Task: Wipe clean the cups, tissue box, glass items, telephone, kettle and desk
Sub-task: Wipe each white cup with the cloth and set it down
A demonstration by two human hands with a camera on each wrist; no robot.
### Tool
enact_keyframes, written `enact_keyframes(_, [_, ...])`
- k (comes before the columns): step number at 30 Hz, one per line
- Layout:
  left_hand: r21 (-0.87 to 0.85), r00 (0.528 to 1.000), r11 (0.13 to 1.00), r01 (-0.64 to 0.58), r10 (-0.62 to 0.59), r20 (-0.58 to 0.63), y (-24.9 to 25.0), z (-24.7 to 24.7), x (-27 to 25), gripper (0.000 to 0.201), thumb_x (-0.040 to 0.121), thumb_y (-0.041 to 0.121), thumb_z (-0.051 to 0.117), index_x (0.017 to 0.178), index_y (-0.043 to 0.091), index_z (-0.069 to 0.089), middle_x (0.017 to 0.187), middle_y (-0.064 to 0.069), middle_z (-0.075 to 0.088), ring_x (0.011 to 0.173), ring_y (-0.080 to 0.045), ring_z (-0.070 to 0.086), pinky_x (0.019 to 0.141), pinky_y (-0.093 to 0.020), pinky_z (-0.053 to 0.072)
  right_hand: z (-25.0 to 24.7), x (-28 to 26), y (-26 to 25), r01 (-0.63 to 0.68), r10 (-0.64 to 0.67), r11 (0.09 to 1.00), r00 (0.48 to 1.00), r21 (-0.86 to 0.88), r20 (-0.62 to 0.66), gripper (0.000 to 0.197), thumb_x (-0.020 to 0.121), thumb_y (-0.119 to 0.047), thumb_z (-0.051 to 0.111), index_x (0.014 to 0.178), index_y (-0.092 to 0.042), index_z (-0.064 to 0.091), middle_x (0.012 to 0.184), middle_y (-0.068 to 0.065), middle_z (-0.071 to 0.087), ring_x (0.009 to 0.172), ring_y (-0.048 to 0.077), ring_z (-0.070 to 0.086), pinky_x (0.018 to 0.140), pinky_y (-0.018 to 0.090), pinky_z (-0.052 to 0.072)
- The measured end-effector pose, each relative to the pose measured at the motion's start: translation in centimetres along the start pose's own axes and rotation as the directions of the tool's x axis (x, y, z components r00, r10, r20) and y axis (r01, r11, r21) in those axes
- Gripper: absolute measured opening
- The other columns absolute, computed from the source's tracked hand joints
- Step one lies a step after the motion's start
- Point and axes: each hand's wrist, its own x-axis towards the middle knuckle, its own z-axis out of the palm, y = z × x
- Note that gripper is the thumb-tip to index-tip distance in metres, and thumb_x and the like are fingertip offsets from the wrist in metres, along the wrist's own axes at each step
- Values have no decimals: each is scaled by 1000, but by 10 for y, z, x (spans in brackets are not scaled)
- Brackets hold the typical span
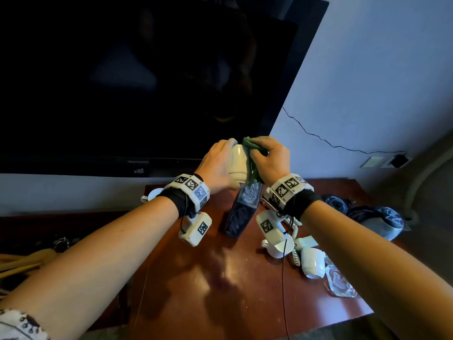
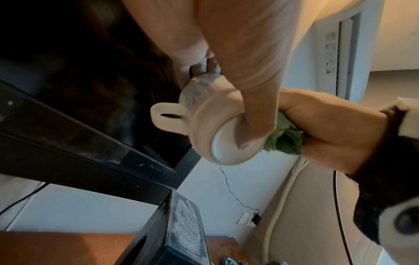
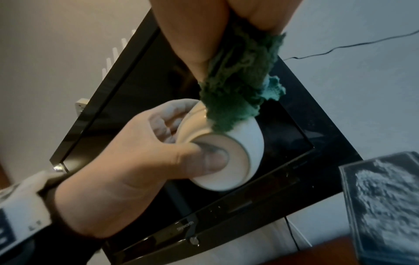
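Observation:
My left hand [image 1: 219, 165] grips a white cup [image 1: 237, 163] in the air above the desk, thumb on its base [image 3: 213, 161]. The cup's handle [image 2: 166, 116] points toward the television. My right hand [image 1: 268, 158] holds a green cloth [image 1: 250, 153] bunched against the cup's side [image 3: 226, 104]. Below stands a dark tissue box [image 1: 241, 212] with a dusty top. More white cups [image 1: 311, 262] lie on the desk at the right, beside a telephone cord [image 1: 295, 256] and glass items [image 1: 339, 282].
A large black television [image 1: 137, 82] fills the wall behind the hands. The reddish wooden desk [image 1: 220, 290] has a white cup [image 1: 153, 193] at its back left. Dark patterned fabric [image 1: 377, 217] lies at the right. A thin cable [image 1: 318, 137] runs to a wall socket.

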Motion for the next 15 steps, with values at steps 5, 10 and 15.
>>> enact_keyframes(5, [-6,1000,1000,-7,7,-9,1,-1,4,80,50,37,92,114,15,50,112,-2,53,102,-23,51,85,-45,48,-5,-13,0,263,-253,959,962,-103,100,25,79,-13,63,100,-12,78,105,0,69,95,14,63,84,23,51])
enact_keyframes(10, [0,1000,1000,-23,23,8,3,1,4,86,52,36,92,124,14,50,119,-3,53,109,-24,49,90,-43,47,-11,-10,8,244,-232,962,967,-119,104,26,78,-6,66,101,-11,77,105,2,71,95,17,65,87,33,55])
enact_keyframes(15, [-3,1000,1000,9,-9,-15,10,2,8,85,52,32,92,123,11,51,119,-6,53,109,-27,51,88,-39,46,-11,-8,5,195,-190,976,980,-97,59,27,79,-5,65,102,-11,77,106,1,70,96,17,65,88,35,55])
